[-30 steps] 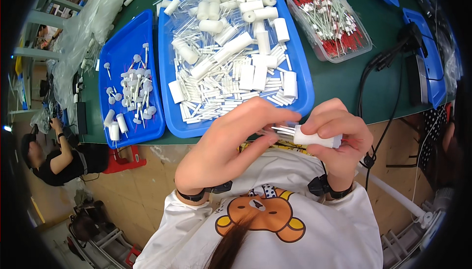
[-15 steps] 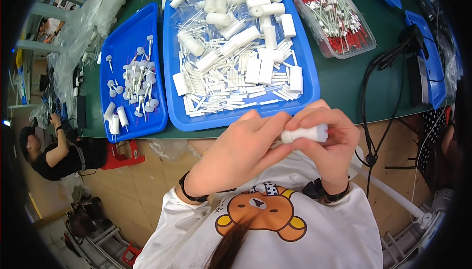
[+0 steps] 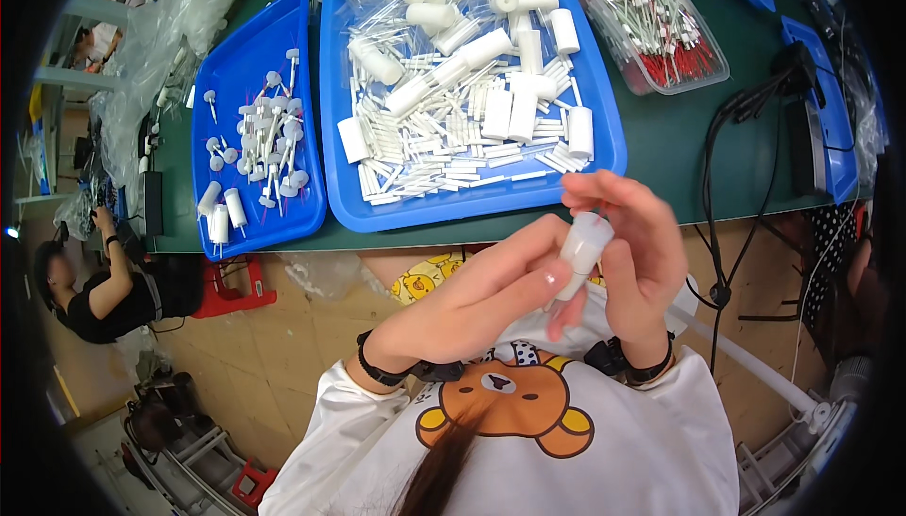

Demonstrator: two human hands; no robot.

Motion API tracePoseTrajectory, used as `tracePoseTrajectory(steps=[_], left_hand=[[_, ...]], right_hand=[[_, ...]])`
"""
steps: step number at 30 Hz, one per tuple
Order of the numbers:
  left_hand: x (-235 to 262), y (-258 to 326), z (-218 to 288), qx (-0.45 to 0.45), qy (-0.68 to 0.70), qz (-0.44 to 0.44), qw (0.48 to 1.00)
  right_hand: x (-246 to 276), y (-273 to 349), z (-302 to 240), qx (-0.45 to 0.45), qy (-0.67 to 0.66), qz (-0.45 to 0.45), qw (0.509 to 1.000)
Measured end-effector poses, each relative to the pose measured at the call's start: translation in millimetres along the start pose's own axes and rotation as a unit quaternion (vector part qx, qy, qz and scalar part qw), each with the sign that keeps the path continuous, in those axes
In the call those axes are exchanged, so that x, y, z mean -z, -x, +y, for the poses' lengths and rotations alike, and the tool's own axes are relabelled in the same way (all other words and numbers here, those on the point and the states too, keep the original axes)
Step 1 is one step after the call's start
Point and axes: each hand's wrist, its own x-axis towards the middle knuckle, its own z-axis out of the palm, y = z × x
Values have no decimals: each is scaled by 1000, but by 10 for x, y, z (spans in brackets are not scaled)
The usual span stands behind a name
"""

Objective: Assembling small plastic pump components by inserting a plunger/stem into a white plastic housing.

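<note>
Both my hands meet just below the table edge, over my chest. My left hand and my right hand both grip a small white plastic tube, held nearly upright between the fingers. Ahead on the green table lies a large blue tray heaped with white tubes and thin white sticks. A smaller blue tray to its left carries white pieces with stems and a few short tubes.
A clear box of red-tipped white sticks stands at the back right. Black cables hang over the table's right edge beside another blue tray. Clear plastic bags lie far left. A person works at lower left.
The white tube has turned from lying sideways between my hands to standing nearly upright. My hands have shifted slightly right and up toward the table edge.
</note>
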Motion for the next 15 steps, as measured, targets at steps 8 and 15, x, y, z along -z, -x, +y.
tracePoseTrajectory(steps=[8,15], left_hand=[[92,38,-116,-4,157,-135,978],[62,102,-122,13,66,-107,992]], right_hand=[[163,-81,51,102,70,-95,988],[159,-25,13,117,122,-98,981]])
